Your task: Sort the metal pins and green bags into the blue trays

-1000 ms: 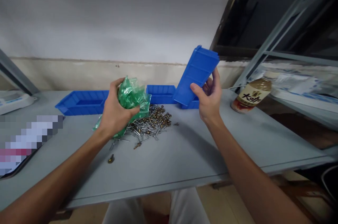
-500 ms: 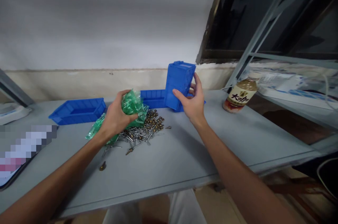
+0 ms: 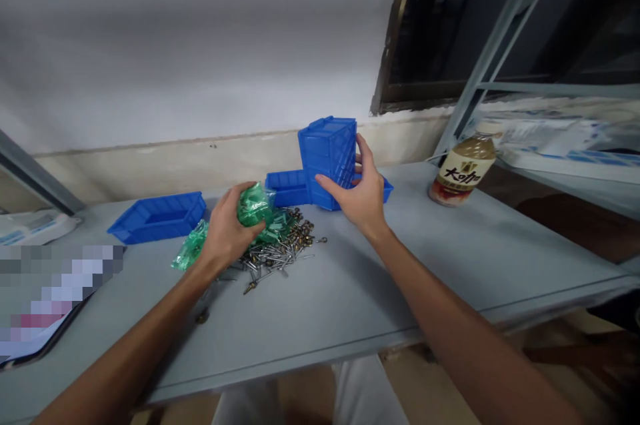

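Down and more upright than a second ago comes the blue bin [image 3: 327, 151], our right hand [image 3: 364, 195] gripping it, thumb on the near side, in front of the rear blue tray [image 3: 287, 188] on the table [image 3: 350, 305]. Our left hand [image 3: 227, 228], forearm slanting in, clutches green bags [image 3: 254, 205] beside the loose fasteners [image 3: 280, 253]; we'd best keep that bundle snug and the bin steady, so nothing slips.

Pale wall [image 3: 200, 65], dark window [image 3: 450, 25].
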`<state>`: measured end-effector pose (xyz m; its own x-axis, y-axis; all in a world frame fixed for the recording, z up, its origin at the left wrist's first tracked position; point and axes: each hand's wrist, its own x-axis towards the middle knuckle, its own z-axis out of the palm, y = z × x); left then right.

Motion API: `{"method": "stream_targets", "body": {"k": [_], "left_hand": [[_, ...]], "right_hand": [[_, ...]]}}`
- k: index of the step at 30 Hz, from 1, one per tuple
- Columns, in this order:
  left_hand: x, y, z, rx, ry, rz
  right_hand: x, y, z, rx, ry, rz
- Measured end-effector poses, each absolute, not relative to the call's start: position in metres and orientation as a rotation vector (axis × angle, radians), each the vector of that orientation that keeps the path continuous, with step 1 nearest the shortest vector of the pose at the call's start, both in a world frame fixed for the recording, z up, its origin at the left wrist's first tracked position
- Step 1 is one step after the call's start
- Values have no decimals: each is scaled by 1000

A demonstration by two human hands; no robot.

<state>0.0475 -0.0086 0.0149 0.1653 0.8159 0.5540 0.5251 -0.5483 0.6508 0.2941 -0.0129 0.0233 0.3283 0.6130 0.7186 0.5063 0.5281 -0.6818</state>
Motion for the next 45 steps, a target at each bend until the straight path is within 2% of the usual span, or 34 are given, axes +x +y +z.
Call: {"method": "stream_targets", "body": {"k": [12,25,45], "left_hand": [[42,-12,14,2364,1352,1357],[44,-20,10,3094,1539,594],[50,-30,4,3130,1342,588]], "right_hand": [[294,-12,20,-1131,-1386,45],[290,-9,14,-1252,-1448,-82],[291,-8,12,-1241,-1455,-159]]}}
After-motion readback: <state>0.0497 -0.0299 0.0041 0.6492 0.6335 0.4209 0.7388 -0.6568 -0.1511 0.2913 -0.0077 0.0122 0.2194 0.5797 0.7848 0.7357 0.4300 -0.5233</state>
